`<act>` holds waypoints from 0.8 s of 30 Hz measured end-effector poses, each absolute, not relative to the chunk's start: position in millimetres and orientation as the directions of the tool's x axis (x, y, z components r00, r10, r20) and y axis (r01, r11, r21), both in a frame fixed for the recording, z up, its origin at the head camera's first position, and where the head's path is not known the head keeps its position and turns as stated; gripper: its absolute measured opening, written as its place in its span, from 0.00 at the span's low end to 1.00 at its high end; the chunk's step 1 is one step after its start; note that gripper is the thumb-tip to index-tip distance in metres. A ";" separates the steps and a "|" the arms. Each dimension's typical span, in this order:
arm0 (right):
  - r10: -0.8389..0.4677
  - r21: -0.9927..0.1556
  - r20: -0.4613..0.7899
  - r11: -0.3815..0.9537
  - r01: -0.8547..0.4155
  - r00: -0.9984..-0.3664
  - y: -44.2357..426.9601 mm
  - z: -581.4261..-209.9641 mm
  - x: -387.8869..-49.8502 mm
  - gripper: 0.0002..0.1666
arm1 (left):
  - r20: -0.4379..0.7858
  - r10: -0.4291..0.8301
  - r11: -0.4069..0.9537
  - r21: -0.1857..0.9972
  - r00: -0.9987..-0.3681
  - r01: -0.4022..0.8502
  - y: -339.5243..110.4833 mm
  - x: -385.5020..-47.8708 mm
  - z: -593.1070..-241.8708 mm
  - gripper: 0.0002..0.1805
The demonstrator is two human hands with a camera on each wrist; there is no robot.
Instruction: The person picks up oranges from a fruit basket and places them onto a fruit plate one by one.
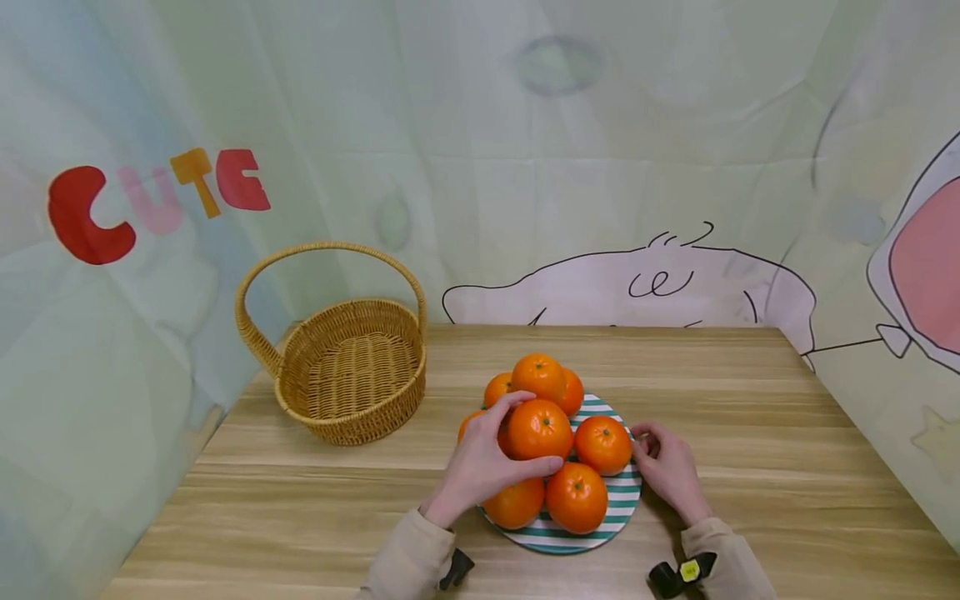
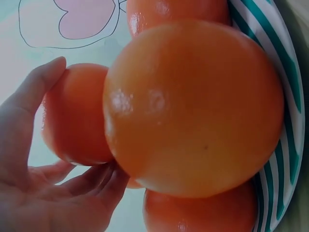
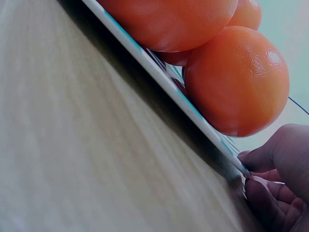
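With thumb and fingers curled round it, my left hand grips an orange mandarin at the top of a pile. In the left wrist view that mandarin sits between thumb and fingers, behind a larger-looking one close to the camera. The pile lies on a round plate with green and white stripes. At the plate's right edge, my right hand pinches the rim between thumb and finger. The right wrist view shows this rim at the fingertips, beside another mandarin.
A wicker basket with a tall arched handle stands at the table's back left, holding nothing. Around the wooden table hangs a printed curtain with cartoon drawings. More mandarins, such as the front one, surround the held one.
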State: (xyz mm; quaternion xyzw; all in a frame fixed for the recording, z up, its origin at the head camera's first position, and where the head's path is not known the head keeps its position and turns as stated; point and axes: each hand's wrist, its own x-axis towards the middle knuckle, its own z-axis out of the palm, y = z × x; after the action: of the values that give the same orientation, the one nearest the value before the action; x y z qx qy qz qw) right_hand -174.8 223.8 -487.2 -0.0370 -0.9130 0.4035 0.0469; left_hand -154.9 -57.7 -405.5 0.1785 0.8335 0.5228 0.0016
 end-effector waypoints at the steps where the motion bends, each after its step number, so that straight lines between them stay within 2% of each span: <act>1: 0.105 -0.740 0.055 0.672 0.030 -0.993 223.9 -487.4 -174.7 0.13 | 0.175 0.305 0.395 0.871 -0.936 0.292 -57.2 -154.7 -405.9 0.40; 9: 0.111 -0.733 0.071 0.679 0.023 -0.991 223.8 -489.0 -175.9 0.13 | 0.126 0.335 0.386 0.886 -0.934 0.258 -53.9 -152.5 -407.8 0.40; 15: 0.110 -0.731 0.082 0.682 0.015 -0.990 223.8 -488.2 -176.4 0.13 | 0.123 0.352 0.354 0.900 -0.928 0.254 -52.6 -152.5 -408.6 0.39; 24: 0.105 -0.734 0.069 0.678 0.021 -0.992 223.8 -487.0 -174.6 0.13 | 0.118 0.348 0.365 0.896 -0.930 0.251 -51.9 -151.9 -409.9 0.42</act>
State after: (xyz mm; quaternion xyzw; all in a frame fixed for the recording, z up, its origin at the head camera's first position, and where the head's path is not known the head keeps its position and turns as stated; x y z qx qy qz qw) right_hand -174.6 223.8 -487.0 -0.0342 -0.9146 0.3995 0.0526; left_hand -151.9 -51.9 -409.9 0.1814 0.8250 0.5333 0.0456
